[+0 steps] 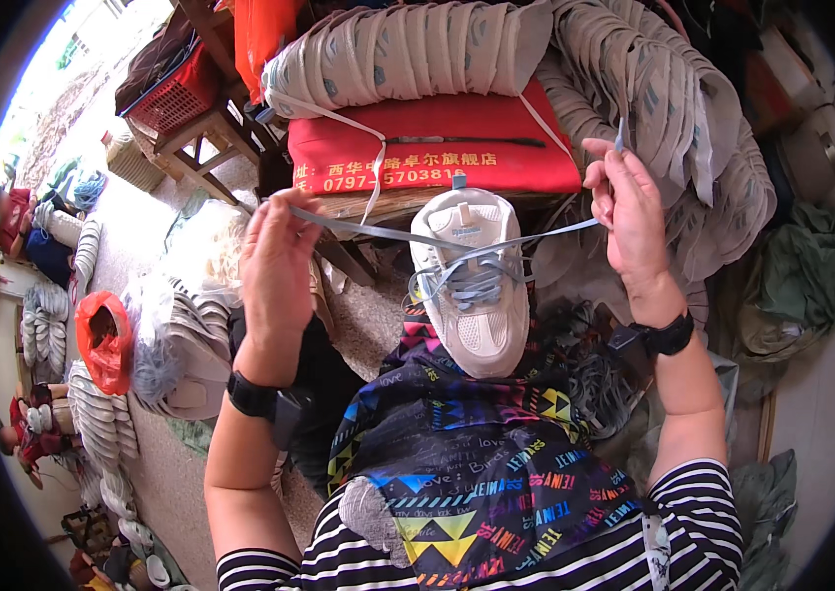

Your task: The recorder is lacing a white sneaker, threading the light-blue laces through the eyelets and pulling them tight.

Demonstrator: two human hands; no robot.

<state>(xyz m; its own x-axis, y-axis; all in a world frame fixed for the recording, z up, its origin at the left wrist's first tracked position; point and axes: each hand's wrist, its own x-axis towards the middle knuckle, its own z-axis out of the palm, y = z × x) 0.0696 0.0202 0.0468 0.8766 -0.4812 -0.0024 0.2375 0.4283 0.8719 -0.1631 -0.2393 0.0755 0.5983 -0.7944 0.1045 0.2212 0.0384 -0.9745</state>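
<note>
A white sneaker [477, 340] with blue-grey trim rests on my lap, its toe toward me. A flat blue-grey shoelace [378, 230] is threaded through its eyelets, and its two ends spread out to the sides, crossing over the tongue. My left hand [278, 271] pinches one end, left of the shoe. On the other side my right hand [631, 222] is closed on the other end, with a short tip sticking up above the fingers. Both hands are raised apart from the shoe.
A red printed cloth [427, 148] covers a wooden bench ahead, with a dark thin tool [467, 141] on it. Nested rows of shoe uppers [408, 54] stand behind and right [664, 89]. An orange bag [102, 340] and stacked uppers sit left; other people are further off.
</note>
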